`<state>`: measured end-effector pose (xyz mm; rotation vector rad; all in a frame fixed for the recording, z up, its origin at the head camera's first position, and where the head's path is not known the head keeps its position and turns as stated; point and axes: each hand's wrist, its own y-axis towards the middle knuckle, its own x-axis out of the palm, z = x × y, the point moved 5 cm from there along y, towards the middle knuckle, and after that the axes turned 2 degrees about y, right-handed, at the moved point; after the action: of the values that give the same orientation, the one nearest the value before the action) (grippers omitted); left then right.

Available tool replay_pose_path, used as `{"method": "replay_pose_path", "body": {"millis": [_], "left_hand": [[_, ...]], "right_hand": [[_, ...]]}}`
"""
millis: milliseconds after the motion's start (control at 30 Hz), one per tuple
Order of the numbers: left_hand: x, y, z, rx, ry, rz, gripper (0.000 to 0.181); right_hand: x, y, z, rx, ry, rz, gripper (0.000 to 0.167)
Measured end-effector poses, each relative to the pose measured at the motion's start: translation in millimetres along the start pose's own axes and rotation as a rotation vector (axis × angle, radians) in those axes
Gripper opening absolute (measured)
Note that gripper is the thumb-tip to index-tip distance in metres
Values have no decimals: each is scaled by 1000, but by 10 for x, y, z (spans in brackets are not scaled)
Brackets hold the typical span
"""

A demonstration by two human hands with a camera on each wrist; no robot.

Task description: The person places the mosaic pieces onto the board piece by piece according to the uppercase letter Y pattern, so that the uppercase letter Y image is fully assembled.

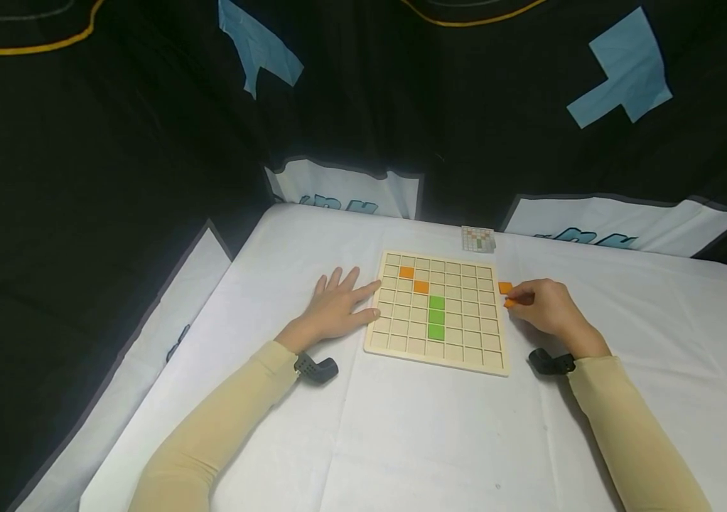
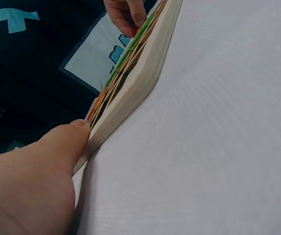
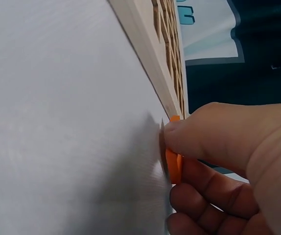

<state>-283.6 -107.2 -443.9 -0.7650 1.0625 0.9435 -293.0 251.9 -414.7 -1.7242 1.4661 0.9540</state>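
Observation:
A light wooden grid board [image 1: 401, 334] lies on the white table. In its cells sit two orange square tiles [image 1: 406, 272], set diagonally, and a column of three green tiles [image 1: 436, 317]. My left hand [image 1: 331, 311] rests at the board's left edge with fingers spread, thumb and index finger touching the rim. Beyond the right edge, my right hand [image 1: 545, 306] pinches an orange tile [image 3: 174, 166] between thumb and fingers, just above the table. Another orange tile [image 1: 504, 287] lies beside those fingertips.
A small card [image 1: 478, 240] printed with a coloured grid lies behind the board. Dark cloth with pieces of blue tape [image 1: 625, 67] hangs behind the table [image 1: 427, 441]. Each wrist wears a black camera mount [image 1: 317, 368].

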Motion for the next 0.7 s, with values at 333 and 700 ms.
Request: {"method": "replay_pose_path", "body": {"millis": [333, 700], "left_hand": [[12, 10, -9, 5, 12, 10, 68], [12, 15, -1, 3, 17, 8, 67]], "right_hand": [[-15, 0, -35, -2, 25, -4, 31], [-29, 30, -176, -81, 30, 18, 30]]}}
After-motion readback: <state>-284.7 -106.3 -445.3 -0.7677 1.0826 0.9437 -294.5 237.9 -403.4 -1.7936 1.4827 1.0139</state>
